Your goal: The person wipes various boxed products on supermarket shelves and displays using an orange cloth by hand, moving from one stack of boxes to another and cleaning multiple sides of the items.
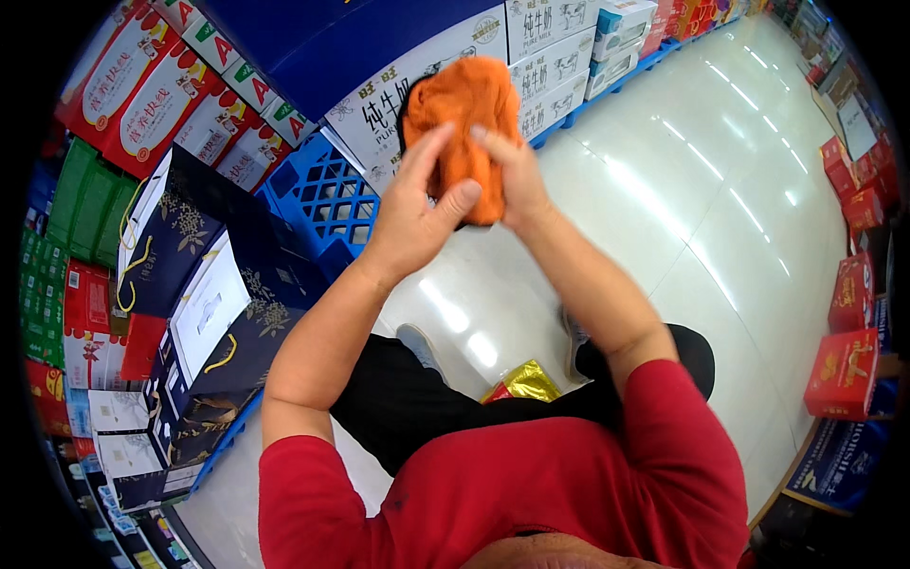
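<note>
A folded orange cloth (466, 92) with a dark edge is held up in front of me, between both hands. My right hand (522, 178) grips its right side, thumb across the front and the other fingers hidden behind. Against the lower left side lies my left hand (409, 220), its thumb and a slightly blurred finger over the front of the cloth. Behind the cloth stand stacked white milk cartons (551, 67) printed with cows. Below, a shiny gold and red packet (527, 383) lies on the floor between my shoes.
Dark blue gift bags (266, 299) with yellow cord handles stand close on my left. A blue plastic pallet (330, 188) extends beside the cartons. Red and white drink cartons (153, 99) are stacked at the upper left. Red boxes (842, 373) line the right side, across the glossy tiled floor (640, 235).
</note>
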Demonstrator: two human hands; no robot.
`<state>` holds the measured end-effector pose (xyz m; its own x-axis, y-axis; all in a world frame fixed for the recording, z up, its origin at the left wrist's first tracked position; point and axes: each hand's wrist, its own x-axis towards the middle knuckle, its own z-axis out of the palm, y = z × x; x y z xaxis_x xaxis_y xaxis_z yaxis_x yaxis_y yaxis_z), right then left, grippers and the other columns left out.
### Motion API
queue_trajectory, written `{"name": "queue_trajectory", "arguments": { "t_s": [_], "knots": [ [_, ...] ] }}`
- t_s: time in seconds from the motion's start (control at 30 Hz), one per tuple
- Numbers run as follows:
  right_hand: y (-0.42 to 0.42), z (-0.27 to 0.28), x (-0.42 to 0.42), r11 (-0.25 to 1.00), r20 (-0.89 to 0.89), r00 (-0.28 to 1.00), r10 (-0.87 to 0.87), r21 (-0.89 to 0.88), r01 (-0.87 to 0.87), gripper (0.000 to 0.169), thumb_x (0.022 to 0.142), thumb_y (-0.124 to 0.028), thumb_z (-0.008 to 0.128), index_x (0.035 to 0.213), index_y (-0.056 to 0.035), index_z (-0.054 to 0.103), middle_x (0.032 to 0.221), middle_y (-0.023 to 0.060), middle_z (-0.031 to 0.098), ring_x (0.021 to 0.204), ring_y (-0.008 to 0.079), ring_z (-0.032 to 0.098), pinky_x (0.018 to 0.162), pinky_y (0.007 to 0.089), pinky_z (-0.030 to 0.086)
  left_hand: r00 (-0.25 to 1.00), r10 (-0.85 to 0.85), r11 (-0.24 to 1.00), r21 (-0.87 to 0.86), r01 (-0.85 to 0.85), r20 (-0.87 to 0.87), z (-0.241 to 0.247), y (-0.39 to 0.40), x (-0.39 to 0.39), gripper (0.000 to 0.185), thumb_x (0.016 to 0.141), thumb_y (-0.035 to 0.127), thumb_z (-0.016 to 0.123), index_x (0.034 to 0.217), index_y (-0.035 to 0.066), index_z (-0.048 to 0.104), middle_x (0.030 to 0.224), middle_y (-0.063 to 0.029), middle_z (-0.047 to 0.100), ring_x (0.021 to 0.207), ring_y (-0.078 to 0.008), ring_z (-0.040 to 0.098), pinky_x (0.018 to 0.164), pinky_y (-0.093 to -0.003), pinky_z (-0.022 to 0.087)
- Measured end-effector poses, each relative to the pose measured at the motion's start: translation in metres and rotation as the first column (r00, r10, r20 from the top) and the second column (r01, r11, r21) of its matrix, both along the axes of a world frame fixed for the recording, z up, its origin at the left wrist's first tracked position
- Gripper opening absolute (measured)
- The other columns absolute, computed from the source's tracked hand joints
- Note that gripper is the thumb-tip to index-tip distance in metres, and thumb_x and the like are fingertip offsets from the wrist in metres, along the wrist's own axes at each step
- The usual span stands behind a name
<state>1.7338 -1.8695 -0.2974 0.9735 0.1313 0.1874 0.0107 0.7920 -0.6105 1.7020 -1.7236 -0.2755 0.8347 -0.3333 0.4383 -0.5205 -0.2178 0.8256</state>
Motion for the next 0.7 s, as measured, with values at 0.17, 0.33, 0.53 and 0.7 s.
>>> {"name": "queue_trajectory", "arguments": {
  "t_s": [0.17, 0.33, 0.53, 0.7],
  "knots": [
    [-0.023, 0.026, 0.064, 0.935, 0.002, 0.935, -0.355, -0.026, 0.355, 0.036, 0.084, -0.006, 0.063, 0.117, 0.001, 0.054, 0.109, 0.0111, 0.062, 0.098, 0.0219, 0.061, 0.088, 0.0338, 0.051, 0.873, 0.48, 0.839, -0.244, -0.486, -0.086, 0.0, 0.028, 0.031, 0.039, 0.088, 0.019, 0.065, 0.12, -0.002, 0.054, 0.116, -0.0137, 0.055, 0.102, -0.0192, 0.056, 0.086, -0.0309, 0.048],
    [-0.022, -0.014, 0.105, 0.655, 0.113, 0.686, -0.719, -0.22, 0.723, 0.042, 0.08, -0.008, 0.069, 0.119, 0.002, 0.054, 0.108, 0.0098, 0.062, 0.097, 0.0204, 0.06, 0.087, 0.0312, 0.047, 0.808, 0.585, 0.797, -0.137, -0.589, -0.066, -0.044, 0.073, 0.08, 0.049, 0.09, 0.012, 0.058, 0.132, -0.006, 0.042, 0.126, -0.0181, 0.047, 0.113, -0.0248, 0.053, 0.093, -0.0345, 0.047],
    [-0.01, -0.048, 0.157, 0.335, 0.389, 0.525, -0.757, -0.459, 0.823, 0.045, 0.075, -0.01, 0.071, 0.115, 0.0034, 0.056, 0.109, 0.0155, 0.057, 0.101, 0.0289, 0.056, 0.089, 0.0357, 0.045, 0.805, 0.593, 0.805, -0.035, -0.592, 0.015, -0.046, 0.066, 0.075, 0.049, 0.092, 0.008, 0.054, 0.136, -0.005, 0.038, 0.128, -0.0176, 0.043, 0.116, -0.026, 0.052, 0.095, -0.0351, 0.047],
    [0.073, -0.047, 0.102, 0.068, 0.842, 0.278, -0.462, -0.278, 0.958, 0.047, 0.063, -0.01, 0.072, 0.109, -0.008, 0.063, 0.111, 0.0149, 0.054, 0.101, 0.0345, 0.053, 0.087, 0.0399, 0.047, 0.725, 0.665, 0.712, 0.142, -0.688, 0.181, -0.051, 0.063, 0.075, 0.049, 0.092, 0.008, 0.055, 0.136, -0.004, 0.039, 0.127, -0.015, 0.043, 0.113, -0.0242, 0.052, 0.091, -0.0334, 0.049]
  ]
}}
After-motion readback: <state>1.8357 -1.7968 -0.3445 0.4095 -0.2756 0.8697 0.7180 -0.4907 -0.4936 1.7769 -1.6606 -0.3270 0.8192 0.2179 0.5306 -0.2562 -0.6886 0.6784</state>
